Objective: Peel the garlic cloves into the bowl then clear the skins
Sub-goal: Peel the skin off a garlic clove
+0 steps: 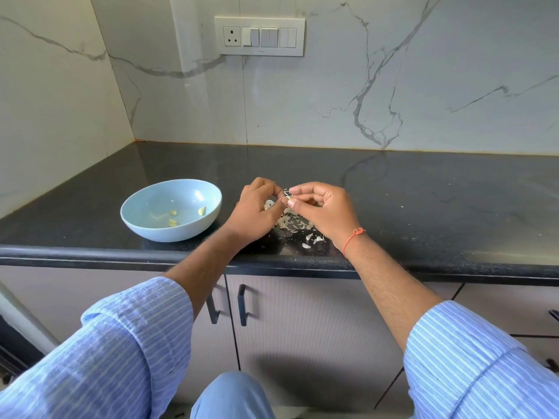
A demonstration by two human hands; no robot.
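Observation:
A light blue bowl [145, 213] stands on the black counter at the left, with three peeled garlic cloves [202, 210] inside. To its right, my left hand [255, 211] and my right hand [325, 211] meet fingertip to fingertip above a pile of papery skins [292, 223]. Between them they pinch a small garlic clove [287, 194] with skin curling off it. Most of the clove is hidden by the fingers. A few loose pieces [307, 241] lie near the counter's front edge.
The black counter [423, 207] stretches right and back to a marble wall with a switch panel [259, 36]. A side wall closes the left. Cabinet doors with dark handles [242, 305] lie below the counter edge.

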